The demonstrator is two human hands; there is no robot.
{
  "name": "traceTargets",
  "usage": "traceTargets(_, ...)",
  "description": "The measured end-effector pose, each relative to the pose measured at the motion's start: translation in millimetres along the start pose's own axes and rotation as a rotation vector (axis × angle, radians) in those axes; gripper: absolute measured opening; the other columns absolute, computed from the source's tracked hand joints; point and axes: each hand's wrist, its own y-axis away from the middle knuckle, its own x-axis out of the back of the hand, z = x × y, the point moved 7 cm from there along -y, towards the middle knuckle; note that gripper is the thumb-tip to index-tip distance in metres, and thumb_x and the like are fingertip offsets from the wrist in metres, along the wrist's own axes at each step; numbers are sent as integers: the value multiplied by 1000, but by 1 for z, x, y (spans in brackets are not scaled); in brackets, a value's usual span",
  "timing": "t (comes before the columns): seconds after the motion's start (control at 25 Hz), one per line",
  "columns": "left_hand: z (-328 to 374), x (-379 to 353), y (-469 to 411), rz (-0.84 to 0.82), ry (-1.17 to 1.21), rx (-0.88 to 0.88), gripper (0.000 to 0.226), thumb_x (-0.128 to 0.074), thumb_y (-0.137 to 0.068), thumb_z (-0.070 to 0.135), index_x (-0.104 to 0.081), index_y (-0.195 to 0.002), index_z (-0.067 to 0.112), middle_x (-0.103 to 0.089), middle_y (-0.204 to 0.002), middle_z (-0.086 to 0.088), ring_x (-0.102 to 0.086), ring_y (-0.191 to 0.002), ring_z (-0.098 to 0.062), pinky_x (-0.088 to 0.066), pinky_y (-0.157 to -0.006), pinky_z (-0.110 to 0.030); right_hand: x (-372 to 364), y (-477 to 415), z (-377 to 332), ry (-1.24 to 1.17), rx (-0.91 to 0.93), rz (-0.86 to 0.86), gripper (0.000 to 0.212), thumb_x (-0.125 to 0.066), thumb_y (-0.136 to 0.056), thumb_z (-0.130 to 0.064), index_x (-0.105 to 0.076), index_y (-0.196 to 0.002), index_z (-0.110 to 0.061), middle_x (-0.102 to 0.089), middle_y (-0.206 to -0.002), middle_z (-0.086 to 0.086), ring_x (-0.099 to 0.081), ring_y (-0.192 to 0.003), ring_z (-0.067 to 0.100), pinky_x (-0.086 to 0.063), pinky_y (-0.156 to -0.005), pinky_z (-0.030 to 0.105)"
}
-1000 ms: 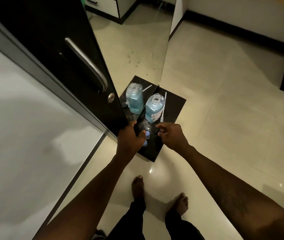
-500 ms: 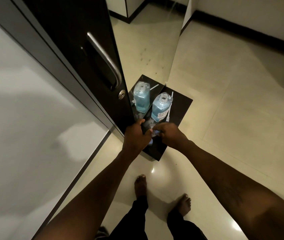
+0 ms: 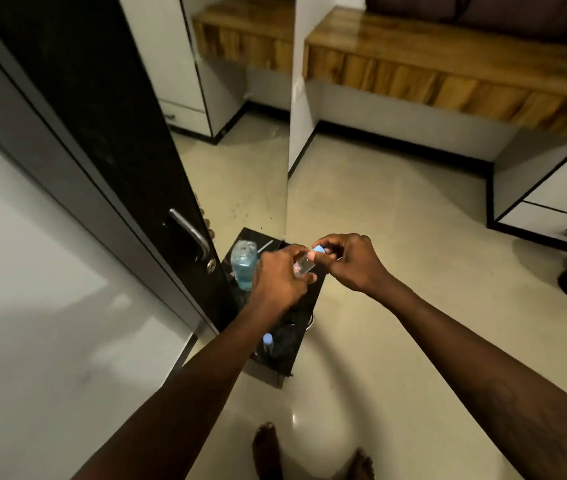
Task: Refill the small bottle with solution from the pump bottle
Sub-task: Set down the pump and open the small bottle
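Left hand [image 3: 282, 278] gripped the small bottle [image 3: 304, 266], held tilted above the black table [image 3: 292, 348]; right hand [image 3: 348, 261] pinched the blue cap [image 3: 319, 250] at the bottle's upper end.

This looks like a bedroom in a home: a dark wardrobe door [image 3: 102, 133] with a metal handle [image 3: 190, 233], a tall mirror [image 3: 240, 150], white cabinets [image 3: 559, 181] with drawers, a wooden ledge [image 3: 448, 74] under dark cushions [image 3: 483, 12], a glossy tiled floor [image 3: 396, 237] and bare feet [image 3: 268, 448].
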Motion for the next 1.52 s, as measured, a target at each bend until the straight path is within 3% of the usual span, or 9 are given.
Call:
traceTargets(0.12, 45, 21, -8, 61, 21, -82, 46, -86, -72, 46, -76, -112, 27, -78, -92, 5, -72, -81, -15, -61, -80, -34, 51, 0, -30, -21, -1, 28, 24, -73, -88, -41, -78, -81, -18, -73, -64, 3, -72, -58, 22, -62, -59, 43)
traceTargets(0.36, 96, 43, -13, 18, 84, -248, 32, -85, -76, 41, -79, -100, 21, -73, -74, 6, -69, -68, -13, -60, -72, -33, 106, 2, -79, 190, 136, -89, 14, -73, -92, -27, -79, -89, -15, -76, -71, 2, -73, -61, 11, -63, -65, 40)
traceTargets(0.48, 101, 48, -17, 40, 141, -270, 34, -87, -73, 41, -80, -101, 22, -74, -75, 9, -70, -68, -9, -61, -71, -33, 115, 3, -90, 219, 192, -226, 24, -74, -87, -10, -77, -107, -23, -77, -100, -6, -71, -92, 7, -62, -82, 32)
traceTargets(0.56, 104, 51, -18, 80, 174, -270, 42, -89, -71, 42, -79, -107, 22, -76, -82, 10, -70, -71, -4, -62, -72, -31, 120, 4, -95, 215, 204, -251, 41, -77, -87, -21, -68, -126, -25, -70, -123, -7, -67, -107, 6, -58, -87, 23)
traceTargets(0.72, 109, 55, -21, 140, 163, -273, 55, -92, -66, 44, -77, -114, 21, -78, -91, 7, -71, -79, -2, -60, -77, -23, 131, -5, -94, 259, 126, -126, 41, -66, -92, -51, -75, -105, -13, -78, -89, 4, -75, -66, 10, -63, -56, 31)
traceTargets(0.88, 106, 53, -24, 124, 176, -252, 56, -92, -65, 45, -78, -113, 22, -77, -88, 7, -70, -77, -1, -60, -75, -21, 131, -12, -99, 297, 177, -182, 7, -74, -91, -19, -78, -96, -17, -78, -89, -2, -75, -79, 8, -65, -74, 38)
traceTargets(1.04, 99, 43, -33, -9, 293, -208, 35, -87, -75, 35, -78, -107, 25, -76, -83, 10, -71, -74, 0, -61, -74, -21, 133, -13, -104, 209, 213, -201, 25, -73, -84, 5, -81, -93, -17, -75, -105, -4, -71, -104, 11, -63, -86, 34)
traceTargets(1.2, 67, 28, -36, -215, 516, 3, 23, -79, -85, 20, -77, -108, 24, -79, -100, 5, -75, -93, -10, -61, -84, -29, 142, -16, -105, 106, 209, -161, 23, -73, -85, 5, -80, -96, -13, -75, -108, -6, -68, -109, 4, -59, -89, 23)
traceTargets(1.52, -16, 20, -6, 44, -2, 62, 16, -79, -76, 20, -77, -91, 15, -76, -80, 1, -71, -76, -17, -59, -71, -27, 86, -4, -51, 4, 121, -122, 27, -83, -80, -9, -77, -106, -13, -77, -96, 4, -73, -86, 15, -61, -80, 24)
